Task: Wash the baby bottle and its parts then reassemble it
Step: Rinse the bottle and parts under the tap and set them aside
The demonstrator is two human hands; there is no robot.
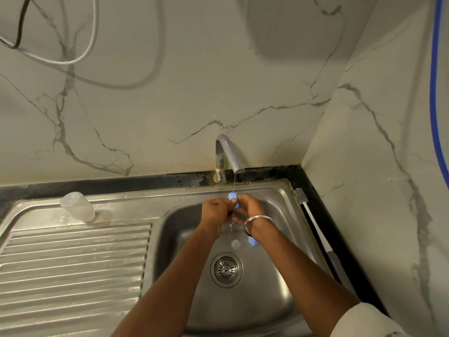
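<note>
Directly under the tap's [229, 152] thin stream, the left hand [216, 210] and right hand [250, 207] both curl their fingers round 1 small blue part [232, 197], its long axis roughly upright. The clear bottle [77, 206] sits on the drainboard well left of the tap, nearer the left hand.

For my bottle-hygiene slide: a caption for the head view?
A blue bottle part held by left hand and right hand under a trickling tap; clear bottle on the drainboard.
</note>
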